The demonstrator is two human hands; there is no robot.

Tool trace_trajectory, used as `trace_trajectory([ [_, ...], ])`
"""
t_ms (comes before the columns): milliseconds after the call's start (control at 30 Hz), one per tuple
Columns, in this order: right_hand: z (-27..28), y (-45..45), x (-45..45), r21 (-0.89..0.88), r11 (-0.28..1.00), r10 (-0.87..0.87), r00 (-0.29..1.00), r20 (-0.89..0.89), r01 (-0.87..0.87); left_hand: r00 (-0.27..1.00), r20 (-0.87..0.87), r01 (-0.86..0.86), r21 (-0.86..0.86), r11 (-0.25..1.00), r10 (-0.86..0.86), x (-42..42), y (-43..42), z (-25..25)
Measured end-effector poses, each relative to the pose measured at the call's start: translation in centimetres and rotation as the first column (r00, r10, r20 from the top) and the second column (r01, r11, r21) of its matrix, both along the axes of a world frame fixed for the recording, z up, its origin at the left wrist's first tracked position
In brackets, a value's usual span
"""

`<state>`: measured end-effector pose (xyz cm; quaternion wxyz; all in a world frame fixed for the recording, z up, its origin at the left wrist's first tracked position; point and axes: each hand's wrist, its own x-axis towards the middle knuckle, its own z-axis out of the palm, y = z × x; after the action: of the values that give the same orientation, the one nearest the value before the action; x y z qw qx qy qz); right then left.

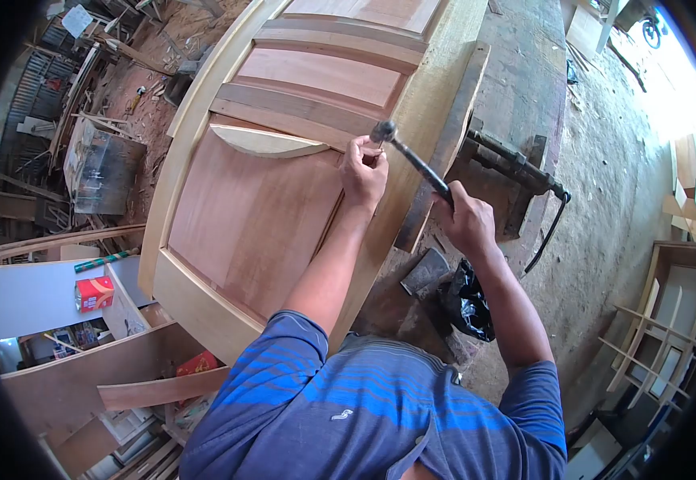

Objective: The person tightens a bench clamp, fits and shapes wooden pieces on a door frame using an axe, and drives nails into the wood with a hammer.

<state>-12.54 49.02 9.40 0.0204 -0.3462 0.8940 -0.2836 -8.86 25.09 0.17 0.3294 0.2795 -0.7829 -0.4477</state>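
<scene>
Hammer point(421, 166) slants leftward from our clenched right hand point(469, 222) — head beside our left hand point(363, 174), pinching something small, identity unclear, over door point(260, 208) — hands apart.

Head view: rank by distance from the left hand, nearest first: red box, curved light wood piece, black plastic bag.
From the left hand:
1. Curved light wood piece: just to its left, lying on the door panel.
2. Black plastic bag: off to the right, beyond the door.
3. Red box: far left.
</scene>
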Motion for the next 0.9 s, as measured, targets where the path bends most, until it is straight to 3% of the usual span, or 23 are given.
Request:
trace_trajectory([
  [100,-0.2,-0.1,-0.4,0.039,0.999,0.012,1.0,-0.025,-0.011,0.999,-0.037,-0.004,0.032,0.999,0.005,0.0,0.2,0.3],
  [200,0.4,-0.1,0.0,-0.093,0.995,-0.032,0.999,0.037,0.035,1.0,-0.01,0.013,-0.015,1.0,-0.013,0.0,-0.1,0.1],
  [300,-0.7,0.1,0.1,-0.073,0.996,-0.046,0.999,0.03,0.048,1.0,-0.028,0.007,-0.015,1.0,-0.007,-0.1,-0.1,-0.2],
  [333,-0.8,0.1,-0.3,0.018,1.0,-0.007,1.0,-0.001,0.007,0.997,-0.073,0.0,-0.13,0.991,-0.009,-0.2,-0.2,-0.2],
  [433,-0.5,0.0,-1.0,0.118,0.993,0.029,0.999,-0.032,-0.025,1.0,0.001,-0.004,0.037,0.999,0.004,0.1,0.3,0.7],
  [467,-0.3,-0.1,-1.1,0.036,0.999,0.012,1.0,-0.021,-0.012,0.996,-0.08,0.026,-0.091,0.995,-0.033,0.1,-0.1,-0.7],
  [567,0.8,-0.1,-0.3,-0.174,0.984,-0.022,0.999,0.029,0.027,0.987,-0.159,0.003,0.031,1.0,0.002,0.1,0.1,1.0],
  [633,1.0,-0.1,0.0,-0.288,0.957,-0.036,0.999,0.035,0.045,0.988,-0.142,-0.06,-0.004,0.998,0.058,0.2,-0.1,0.2],
  [667,-1.3,0.6,-0.7,-0.208,0.978,-0.013,1.0,-0.029,0.006,0.989,-0.129,-0.073,0.006,0.997,0.073,0.2,0.0,0.1],
  [767,-0.1,0.1,-1.8,0.176,0.984,0.027,0.995,-0.101,-0.009,0.987,-0.146,-0.069,-0.016,0.997,0.066,0.2,-0.4,-0.5],
  [900,2.6,-0.3,-0.7,-0.17,0.985,0.009,0.998,-0.063,-0.02,0.987,-0.136,-0.088,0.016,0.996,0.09,0.2,-0.1,-0.4],
])
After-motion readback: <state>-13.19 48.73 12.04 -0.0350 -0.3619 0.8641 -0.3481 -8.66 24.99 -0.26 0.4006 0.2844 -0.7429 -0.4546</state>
